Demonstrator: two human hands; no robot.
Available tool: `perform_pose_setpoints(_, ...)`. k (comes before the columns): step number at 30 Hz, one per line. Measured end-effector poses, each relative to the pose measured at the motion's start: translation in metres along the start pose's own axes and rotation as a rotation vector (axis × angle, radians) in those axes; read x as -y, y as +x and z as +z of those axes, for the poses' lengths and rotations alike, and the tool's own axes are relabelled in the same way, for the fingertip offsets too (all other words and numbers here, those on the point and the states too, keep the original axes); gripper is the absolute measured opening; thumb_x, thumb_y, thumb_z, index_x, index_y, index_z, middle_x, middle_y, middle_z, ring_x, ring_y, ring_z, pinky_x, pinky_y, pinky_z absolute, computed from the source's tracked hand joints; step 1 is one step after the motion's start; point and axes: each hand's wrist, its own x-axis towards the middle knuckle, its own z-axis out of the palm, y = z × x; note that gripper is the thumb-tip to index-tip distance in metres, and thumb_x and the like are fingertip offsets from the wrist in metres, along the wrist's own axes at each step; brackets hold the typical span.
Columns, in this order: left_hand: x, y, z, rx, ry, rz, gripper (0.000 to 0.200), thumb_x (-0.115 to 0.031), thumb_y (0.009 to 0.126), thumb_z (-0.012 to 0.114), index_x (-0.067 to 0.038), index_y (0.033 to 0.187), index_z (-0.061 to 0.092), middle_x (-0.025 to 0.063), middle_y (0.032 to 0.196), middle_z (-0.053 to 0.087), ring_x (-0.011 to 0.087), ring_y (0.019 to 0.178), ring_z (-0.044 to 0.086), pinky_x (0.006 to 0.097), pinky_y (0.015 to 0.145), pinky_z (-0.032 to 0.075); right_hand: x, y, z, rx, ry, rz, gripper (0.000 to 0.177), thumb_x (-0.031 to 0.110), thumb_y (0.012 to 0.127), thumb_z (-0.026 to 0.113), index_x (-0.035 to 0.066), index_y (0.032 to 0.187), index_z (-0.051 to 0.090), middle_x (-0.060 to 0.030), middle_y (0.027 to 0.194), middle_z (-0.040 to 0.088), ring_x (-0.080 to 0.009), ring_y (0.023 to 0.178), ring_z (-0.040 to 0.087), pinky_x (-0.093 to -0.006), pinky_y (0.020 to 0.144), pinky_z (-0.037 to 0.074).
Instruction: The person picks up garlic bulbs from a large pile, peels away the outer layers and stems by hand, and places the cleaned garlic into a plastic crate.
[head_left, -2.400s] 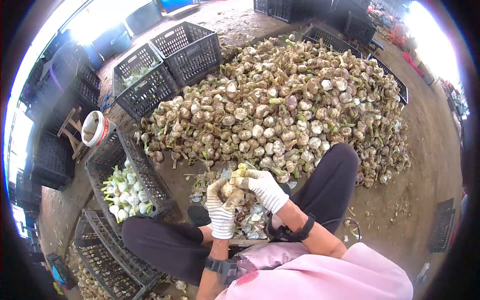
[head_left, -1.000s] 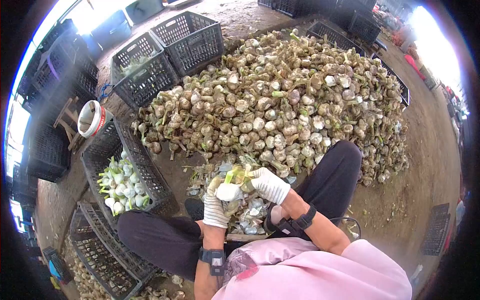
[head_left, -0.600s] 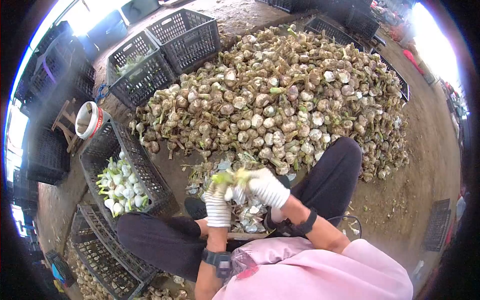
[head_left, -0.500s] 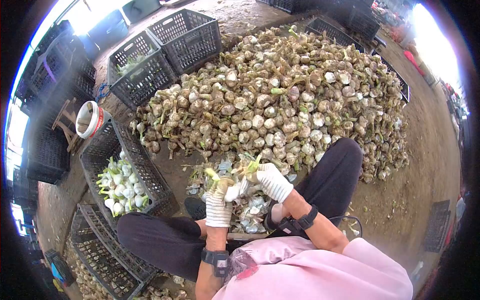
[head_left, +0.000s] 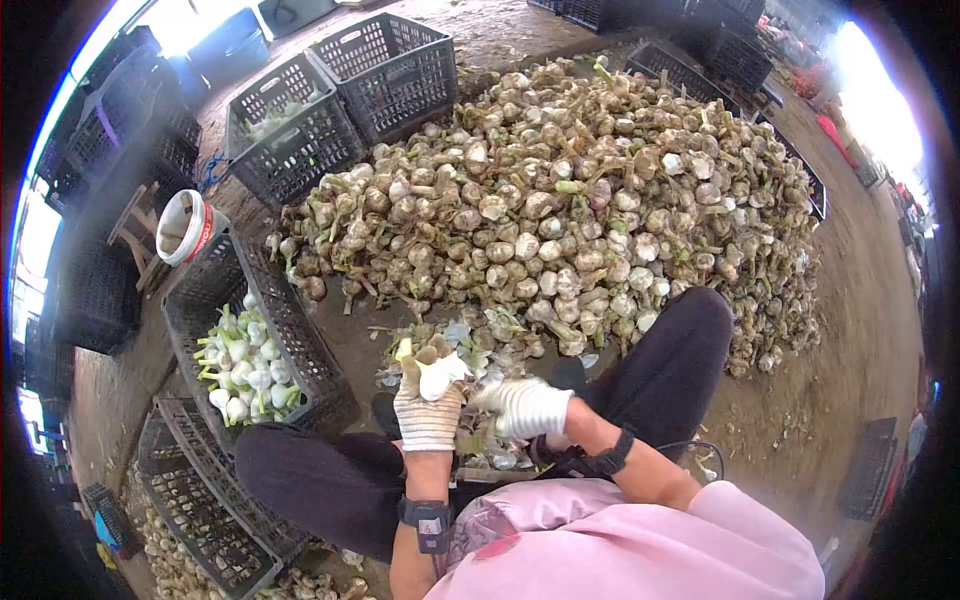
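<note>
My left hand [head_left: 430,408], in a striped white glove with soiled fingertips, holds a white garlic bulb [head_left: 438,378] with its cut green stem pointing up. Just to the right, my right hand [head_left: 522,407] is gloved too and smeared by motion, so its fingers cannot be made out. Beneath both hands lie loose peeled skins [head_left: 480,440]. Beyond them spreads a big heap of unpeeled, dirt-stained garlic [head_left: 540,215]. Clean white bulbs with green stems [head_left: 245,370] fill part of a black crate [head_left: 315,375] on the left.
Two black crates [head_left: 385,80] stand behind the heap at upper left. A white bucket [head_left: 200,228] rests by the crate of clean bulbs. Another black crate [head_left: 215,500] is at lower left, over more garlic. My bent knees [head_left: 665,370] flank the skins.
My left hand has turned and risen slightly, showing the white bulb more fully. My right hand has moved down and away from the stem it was at. The view has shifted a little.
</note>
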Motion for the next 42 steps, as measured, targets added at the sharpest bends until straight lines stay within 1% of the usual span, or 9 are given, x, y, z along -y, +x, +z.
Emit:
perform_pose_setpoints(4,0.0,-0.01,0.016,0.048,0.319,0.023,0.031,-0.031,0.086,0.063,-0.001,0.093,0.06,0.0138,0.113,0.058,0.0235,0.106,0.054,0.0398,0.088,0.047,0.033,0.0,-0.044,-0.252,0.873,0.3,0.03,0.013,0.073,0.064,-0.001,0.1,0.062,-0.0074,0.071,0.063,-0.0161,0.058,0.056,-0.0307,0.053,0.045)
perform_pose_setpoints(8,0.016,0.011,0.002,-0.15,0.664,0.192,0.017,-0.017,0.083,0.067,-0.003,0.092,0.061,0.0072,0.092,0.063,0.0167,0.081,0.062,0.0312,0.072,0.052,0.028,0.007,-0.034,-0.439,0.702,0.302,0.016,0.015,0.074,0.062,0.003,0.085,0.063,-0.0034,0.068,0.061,-0.0099,0.055,0.054,-0.0287,0.046,0.042)
perform_pose_setpoints(12,0.021,0.008,0.004,-0.289,0.621,0.251,0.015,-0.014,0.084,0.065,-0.002,0.091,0.06,0.0046,0.081,0.062,0.0159,0.073,0.06,0.0292,0.064,0.051,0.024,0.021,-0.014,-0.644,-0.249,0.084,0.017,0.015,0.067,0.067,0.006,0.081,0.065,-0.0125,0.083,0.067,-0.0246,0.077,0.063,-0.0361,0.065,0.049)
perform_pose_setpoints(14,0.014,0.008,-0.003,-0.251,0.455,0.192,0.016,-0.016,0.088,0.061,-0.001,0.092,0.06,0.0066,0.082,0.061,0.0183,0.074,0.06,0.0294,0.064,0.051,0.007,0.02,-0.014,-0.482,1.326,0.386,0.017,0.018,0.071,0.066,0.007,0.084,0.066,-0.011,0.091,0.067,-0.0257,0.085,0.061,-0.0368,0.071,0.048)
perform_pose_setpoints(19,0.003,0.007,0.003,-0.136,0.511,0.092,0.014,-0.013,0.088,0.057,0.0,0.093,0.06,0.007,0.087,0.062,0.0178,0.075,0.06,0.0278,0.066,0.051,-0.046,0.028,0.001,-0.236,-0.062,0.509,0.042,0.011,0.077,0.054,0.007,0.118,0.054,-0.0194,0.117,0.056,-0.0369,0.105,0.054,-0.04,0.09,0.044)
perform_pose_setpoints(22,0.005,0.011,-0.009,-0.147,0.91,0.095,0.013,-0.005,0.087,0.055,-0.002,0.098,0.061,0.0052,0.086,0.063,0.0131,0.073,0.059,0.0251,0.063,0.049,-0.009,0.023,-0.024,-0.785,-0.126,0.08,0.056,-0.001,0.069,0.051,0.008,0.124,0.05,-0.0195,0.122,0.052,-0.0371,0.104,0.055,-0.0376,0.09,0.046)
perform_pose_setpoints(26,0.006,0.017,-0.035,0.118,1.143,0.0,0.019,-0.009,0.084,0.06,-0.002,0.101,0.061,0.0062,0.085,0.064,0.0097,0.07,0.056,0.0251,0.058,0.046,0.041,0.028,-0.062,-0.468,-0.243,-0.211,0.05,0.004,0.067,0.059,0.008,0.117,0.051,-0.0155,0.118,0.054,-0.0335,0.095,0.059,-0.0398,0.077,0.05)
perform_pose_setpoints(30,-0.011,-0.006,0.009,-0.037,0.907,-0.288,0.014,-0.012,0.085,0.06,-0.002,0.093,0.063,0.0075,0.077,0.064,0.0134,0.066,0.06,0.026,0.06,0.049,0.0,0.049,-0.037,-0.135,-0.4,0.106,0.015,0.013,0.065,0.062,0.009,0.079,0.064,-0.0109,0.073,0.062,-0.0323,0.081,0.061,-0.0387,0.073,0.05)
perform_pose_setpoints(42,0.0,0.021,-0.014,-0.466,0.338,-0.003,0.02,-0.023,0.085,0.058,-0.003,0.086,0.057,0.0088,0.074,0.059,0.0207,0.065,0.057,0.0331,0.059,0.048,0.054,0.043,-0.007,-0.224,-0.313,-0.034,0.038,0.009,0.07,0.058,0.01,0.108,0.056,-0.0131,0.087,0.06,-0.0338,0.079,0.059,-0.0414,0.067,0.049)
